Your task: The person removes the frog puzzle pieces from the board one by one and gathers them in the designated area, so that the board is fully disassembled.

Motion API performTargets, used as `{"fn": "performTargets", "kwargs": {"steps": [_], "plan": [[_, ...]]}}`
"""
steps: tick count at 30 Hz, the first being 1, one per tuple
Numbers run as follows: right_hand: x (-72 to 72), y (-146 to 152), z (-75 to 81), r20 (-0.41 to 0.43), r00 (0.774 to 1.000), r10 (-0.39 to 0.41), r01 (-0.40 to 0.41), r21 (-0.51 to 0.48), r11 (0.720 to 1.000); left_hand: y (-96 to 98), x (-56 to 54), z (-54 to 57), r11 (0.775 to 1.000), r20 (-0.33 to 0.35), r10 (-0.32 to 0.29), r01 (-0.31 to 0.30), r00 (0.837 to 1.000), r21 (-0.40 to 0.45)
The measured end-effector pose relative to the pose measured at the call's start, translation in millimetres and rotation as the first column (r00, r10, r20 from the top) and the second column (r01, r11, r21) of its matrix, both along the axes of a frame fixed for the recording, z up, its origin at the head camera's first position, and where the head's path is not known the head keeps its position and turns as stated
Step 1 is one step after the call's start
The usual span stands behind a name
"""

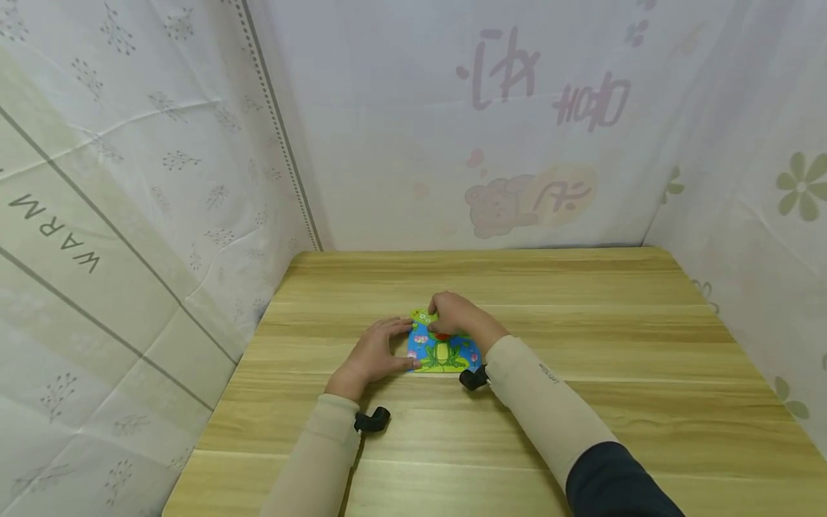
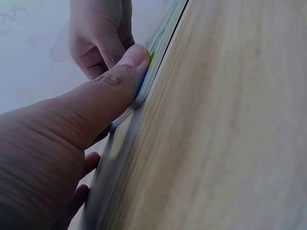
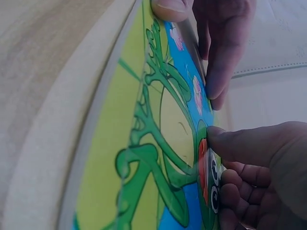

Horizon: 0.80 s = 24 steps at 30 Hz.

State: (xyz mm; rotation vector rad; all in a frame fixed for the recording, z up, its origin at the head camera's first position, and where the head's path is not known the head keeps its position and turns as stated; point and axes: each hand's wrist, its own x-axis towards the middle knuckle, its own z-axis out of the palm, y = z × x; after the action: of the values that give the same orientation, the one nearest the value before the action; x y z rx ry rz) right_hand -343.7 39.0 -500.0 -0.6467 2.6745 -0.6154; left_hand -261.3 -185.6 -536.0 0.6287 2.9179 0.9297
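While both hands are working on it, a colorful picture board [image 1: 446,357] is lying flat near the middle of a wooden table [image 1: 620,359], its green frog [image 3: 177,129] facing upright toward the person, presumably so the design is easy to read. The left hand [image 1: 373,353] is spreading wide around the board's left side, its thumb pressing the near corner and its fingers reaching along the edge; it seems to be bracing the board against sliding rather than gripping it. The right hand [image 1: 461,316] is coming across the far part, fingers curling and thumb meeting the edge of the frog's head [image 3: 207,191]. It appears to be pinching that head, probably for fine control, though its fingertips are partly hidden and whether the head is lifting free is unclear.

Counting up, two hands are touching one board, which is showing one frog with a red mouth and two round eyes. Two pink flowers [image 3: 197,95] are appearing on the blue in the right wrist view. Two pale sleeves [image 1: 543,402] are covering the forearms, and two black wrist mounts [image 1: 372,420] are sitting near the cuffs, one per arm.
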Motion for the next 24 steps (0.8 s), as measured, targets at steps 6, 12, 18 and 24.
{"fn": "performTargets", "kwargs": {"steps": [6,12,18,24], "plan": [[0.1,1.3,5.1,0.026,1.000,-0.003,0.003,-0.018,1.000,-0.7,-0.2,-0.2,1.000,0.005,-0.008,0.008,1.000,0.010],[-0.6,3.4,4.6,0.033,0.999,-0.029,0.031,-0.060,0.998,-0.8,-0.9,1.0,1.000,0.014,-0.016,0.016,1.000,0.011],[-3.1,7.4,2.5,0.060,0.994,-0.095,0.103,-0.168,0.980,-1.0,-1.3,0.6,1.000,0.016,-0.015,0.014,1.000,0.010],[-6.6,9.7,-1.4,0.048,0.993,-0.104,0.112,-0.241,0.964,-1.3,-1.6,-0.4,1.000,0.022,-0.010,0.010,1.000,0.010]]}}
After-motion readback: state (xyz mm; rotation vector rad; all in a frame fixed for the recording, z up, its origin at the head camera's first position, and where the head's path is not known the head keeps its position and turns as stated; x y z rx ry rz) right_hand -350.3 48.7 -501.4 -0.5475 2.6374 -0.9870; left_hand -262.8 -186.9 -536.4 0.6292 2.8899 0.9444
